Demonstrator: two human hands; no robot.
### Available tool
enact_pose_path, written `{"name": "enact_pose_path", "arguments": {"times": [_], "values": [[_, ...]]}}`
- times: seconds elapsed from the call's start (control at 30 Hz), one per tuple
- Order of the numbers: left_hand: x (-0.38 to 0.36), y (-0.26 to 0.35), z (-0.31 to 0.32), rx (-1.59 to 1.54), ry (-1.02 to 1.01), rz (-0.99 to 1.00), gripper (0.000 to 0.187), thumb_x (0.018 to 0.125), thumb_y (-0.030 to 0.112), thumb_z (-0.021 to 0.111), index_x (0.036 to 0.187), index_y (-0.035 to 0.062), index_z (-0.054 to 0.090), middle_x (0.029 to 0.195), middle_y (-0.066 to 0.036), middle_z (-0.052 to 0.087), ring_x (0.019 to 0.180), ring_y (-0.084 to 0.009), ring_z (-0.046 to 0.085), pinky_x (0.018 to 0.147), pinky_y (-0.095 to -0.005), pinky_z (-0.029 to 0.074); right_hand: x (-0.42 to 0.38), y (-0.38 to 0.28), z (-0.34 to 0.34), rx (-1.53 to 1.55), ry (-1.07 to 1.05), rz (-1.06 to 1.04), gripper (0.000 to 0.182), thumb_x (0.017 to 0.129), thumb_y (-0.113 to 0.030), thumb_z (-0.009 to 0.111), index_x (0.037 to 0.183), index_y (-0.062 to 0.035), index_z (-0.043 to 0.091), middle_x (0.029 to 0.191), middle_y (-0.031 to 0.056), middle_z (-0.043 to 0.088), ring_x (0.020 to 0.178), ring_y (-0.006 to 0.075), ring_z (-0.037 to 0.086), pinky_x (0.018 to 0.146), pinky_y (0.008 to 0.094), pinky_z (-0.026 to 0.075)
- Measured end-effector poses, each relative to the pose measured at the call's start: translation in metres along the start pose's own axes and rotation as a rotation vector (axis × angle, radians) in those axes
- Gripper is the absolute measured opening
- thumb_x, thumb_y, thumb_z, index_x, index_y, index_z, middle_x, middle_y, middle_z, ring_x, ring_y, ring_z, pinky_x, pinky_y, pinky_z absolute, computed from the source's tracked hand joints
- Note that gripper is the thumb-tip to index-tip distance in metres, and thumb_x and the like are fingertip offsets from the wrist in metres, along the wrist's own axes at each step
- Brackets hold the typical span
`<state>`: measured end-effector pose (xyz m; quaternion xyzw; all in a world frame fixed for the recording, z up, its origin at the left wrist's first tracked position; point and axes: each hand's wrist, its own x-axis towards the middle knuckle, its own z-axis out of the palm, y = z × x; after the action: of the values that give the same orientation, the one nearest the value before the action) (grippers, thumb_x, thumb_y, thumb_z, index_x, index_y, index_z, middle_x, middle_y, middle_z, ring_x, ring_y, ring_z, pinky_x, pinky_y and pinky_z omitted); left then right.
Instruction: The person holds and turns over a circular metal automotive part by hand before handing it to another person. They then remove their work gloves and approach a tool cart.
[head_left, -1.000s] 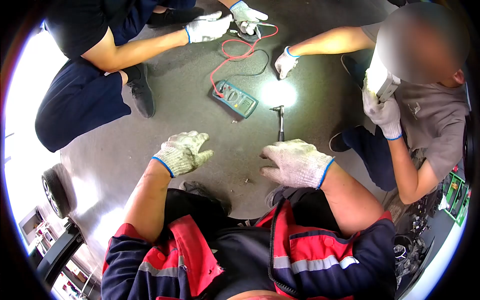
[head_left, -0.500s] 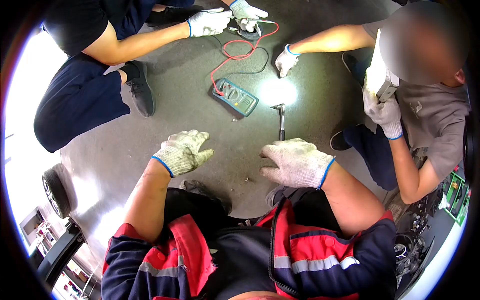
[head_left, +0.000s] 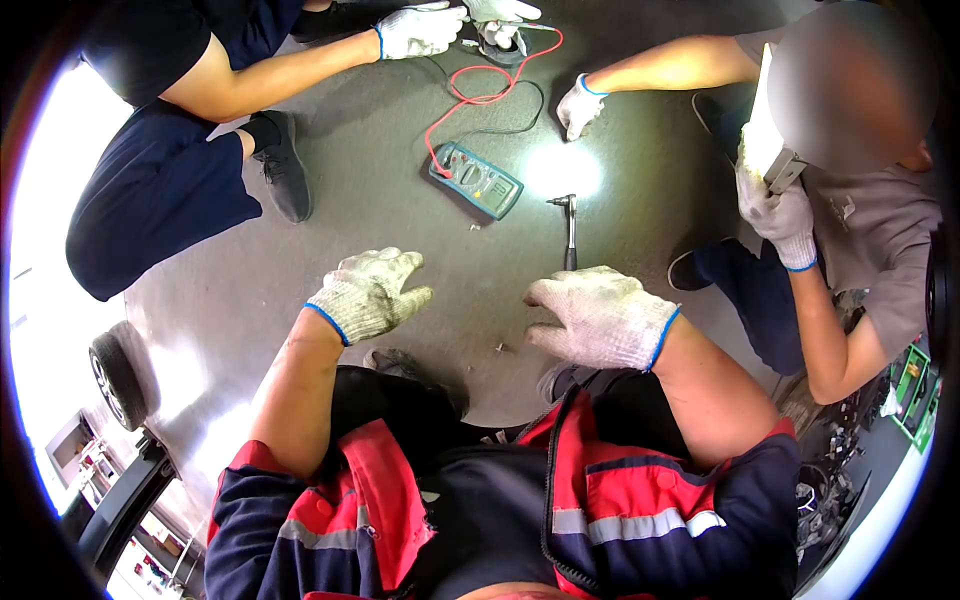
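My left hand (head_left: 370, 295), in a soiled white knit glove with a blue cuff, hovers over the floor with thumb and fingers apart, holding nothing. My right hand (head_left: 600, 318) wears a matching glove; its fingers are spread and nothing shows in its grasp. Just beyond the right fingers lies a ratchet wrench (head_left: 571, 232), its head pointing away from me. The tail of its handle is hidden behind that hand, so contact cannot be judged. Farther out, a blue-green digital multimeter (head_left: 476, 181) rests on the floor with red and black test leads (head_left: 486, 99) plugged in.
At upper left, a crouching person's gloved hands (head_left: 420, 32) hold the leads near a small dark round part (head_left: 500, 48). At right, another person shines a bright lamp (head_left: 768, 120) downward; their other gloved hand (head_left: 578, 107) nears the floor. A wheel (head_left: 117, 375) is at left.
The whole view has shifted slightly, so the multimeter and ratchet sit a little higher and farther right. My hands keep nearly the same pose.
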<state>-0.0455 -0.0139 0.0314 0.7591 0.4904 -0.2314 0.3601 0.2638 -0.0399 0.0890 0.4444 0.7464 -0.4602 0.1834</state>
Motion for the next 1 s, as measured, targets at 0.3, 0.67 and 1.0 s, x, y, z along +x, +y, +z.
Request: {"name": "enact_pose_path", "arguments": {"times": [0.3, 0.67, 1.0], "values": [[0.0016, -0.0011, -0.0023, 0.002, -0.040, 0.012, 0.062, 0.105, 0.050, 0.059, 0.149, 0.0071, 0.059, 0.152, -0.024, 0.060, 0.143, -0.0415, 0.054, 0.122, -0.0486, 0.042, 0.0027, 0.0017, 0.0021, -0.021, 0.006, -0.014, 0.047, 0.098, -0.039, 0.068, 0.127, -0.0028, 0.070, 0.119, 0.0219, 0.074, 0.113, 0.0419, 0.072, 0.101, 0.0506, 0.057], [0.0001, 0.0028, -0.0047, -0.010, -0.048, -0.014, 0.062, 0.105, 0.051, 0.059, 0.150, 0.0084, 0.059, 0.155, -0.023, 0.058, 0.146, -0.0413, 0.052, 0.123, -0.0486, 0.041, 0.0033, 0.0026, 0.0034, -0.008, 0.004, -0.008, 0.047, 0.098, -0.039, 0.068, 0.128, -0.0026, 0.069, 0.119, 0.0217, 0.074, 0.113, 0.0414, 0.072, 0.100, 0.0503, 0.057], [0.0007, -0.0002, -0.0022, -0.008, -0.041, -0.003, 0.063, 0.105, 0.051, 0.060, 0.150, 0.0083, 0.059, 0.155, -0.023, 0.058, 0.146, -0.0414, 0.052, 0.123, -0.0488, 0.041, 0.0046, 0.0025, 0.0034, -0.024, 0.007, -0.018, 0.047, 0.098, -0.039, 0.068, 0.127, -0.0025, 0.070, 0.118, 0.0221, 0.074, 0.112, 0.0417, 0.072, 0.100, 0.0506, 0.057]]}}
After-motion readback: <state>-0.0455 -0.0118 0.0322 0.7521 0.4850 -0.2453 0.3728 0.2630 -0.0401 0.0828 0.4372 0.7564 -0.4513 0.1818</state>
